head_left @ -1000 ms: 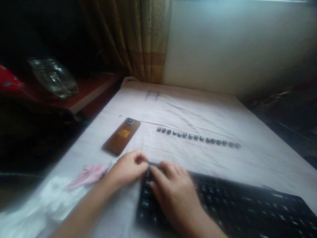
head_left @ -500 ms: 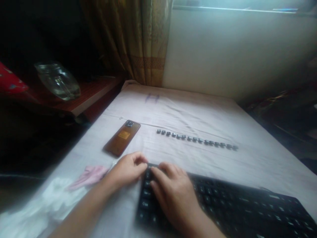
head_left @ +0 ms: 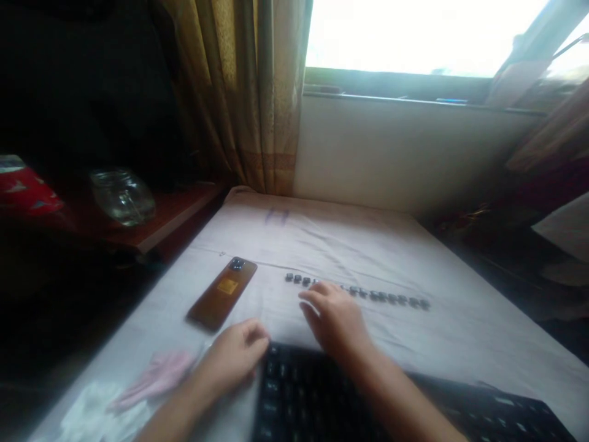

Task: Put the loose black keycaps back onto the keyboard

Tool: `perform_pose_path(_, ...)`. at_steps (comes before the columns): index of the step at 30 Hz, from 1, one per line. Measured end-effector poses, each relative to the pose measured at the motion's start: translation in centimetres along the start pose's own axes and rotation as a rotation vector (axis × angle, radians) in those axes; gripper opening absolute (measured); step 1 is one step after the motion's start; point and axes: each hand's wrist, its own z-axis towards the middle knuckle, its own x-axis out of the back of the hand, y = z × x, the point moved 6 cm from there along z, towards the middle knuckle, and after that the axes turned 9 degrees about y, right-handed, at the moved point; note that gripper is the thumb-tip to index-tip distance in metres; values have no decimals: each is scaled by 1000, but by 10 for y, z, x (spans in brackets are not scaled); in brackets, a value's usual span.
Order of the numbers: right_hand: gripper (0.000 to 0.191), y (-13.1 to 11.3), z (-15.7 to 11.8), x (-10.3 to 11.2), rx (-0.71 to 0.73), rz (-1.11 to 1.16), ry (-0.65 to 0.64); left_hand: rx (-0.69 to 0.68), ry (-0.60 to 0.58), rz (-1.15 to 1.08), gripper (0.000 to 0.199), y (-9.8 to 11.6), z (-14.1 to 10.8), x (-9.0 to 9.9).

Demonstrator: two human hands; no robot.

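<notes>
Two bare hands at work over a pale cloth [head_left: 276, 288]; whether a bench or a bed lies beneath, cannot tell. Left hand [head_left: 232, 359] at the near-left, fingers curled, thumb and forefinger close together at the far-left corner of a black keyboard [head_left: 289, 393]; contact looks likely, but cannot tell if that narrow grip holds anything. Right hand [head_left: 338, 316] reaches across the keyboard to a row of small dark keycaps [head_left: 391, 298], covering part of the line. Its grip is slightly parted; cannot tell whether a cap sits between the fingertips. Step in hand, my judgement: fingertip handling at the row while the other hand steadies the keyboard corner. Caps this small and close-set call for a fine pinch and light contact, lest neighbours get nudged. Keyboard: matt black, long, rectangular, pale legends blurred. Caps: blocky, squarish. Cloth: thin, creased, purple marks [head_left: 277, 217] toward the far edge. Phone [head_left: 211, 310] left of the row, glossy brown back, rounded corners, orange-yellow label. Pink fabric [head_left: 156, 374] and crumpled white material [head_left: 87, 417] lie soft near the left forearm. Clear rounded glass jar [head_left: 124, 199] on a reddish wooden shelf [head_left: 170, 221], beside a gold-brown pleated curtain [head_left: 271, 110].
</notes>
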Motion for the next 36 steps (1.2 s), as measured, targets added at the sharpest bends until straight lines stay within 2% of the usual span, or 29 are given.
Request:
perform_pose_path(3, 18, 8, 30, -14, -20, -145, -84, -14, 8, 5, 25, -1, 2, 0)
perform_pose_path(7, 16, 11, 51, -31, -8, -191, -113, -17, 9, 9, 23, -3, 4, -2)
perform_pose_path(15, 16, 14, 60, -54, 31, -192, -150, 19, 9, 17, 28, -1, 2, -2)
perform_pose_path(20, 20, 8, 63, -47, 40, -159, -126, 22, 0, 26, 27, 1, 1, -1)
perform_pose_path(23, 20, 3, 46, -29, 17, -114, -108, -13, 9, 42, 27, 2, 0, 1)
perform_pose_path(25, 17, 1, 23, -14, 3, -53, -114, -45, 29, 59, 27, 3, 1, 3)
perform_pose_path(26, 15, 0, 9, -6, -24, 45, -111, -65, 45, 70, 27, 4, 1, 4)
perform_pose_path(28, 13, 1, -20, 5, -89, 199, -136, -115, 94, 94, 26, 9, 0, 8)
perform_pose_path(31, 15, 1, -53, 9, -166, 285, -183, -208, 210, 130, 23, 19, -8, 13)
perform_pose_path(34, 18, -3, -66, 5, -187, 296, -176, -429, 308, 174, 20, 36, -29, 12)
perform_pose_path(36, 19, -6, -67, 1, -181, 295, -149, -751, 362, 269, 20, 53, -52, 5)
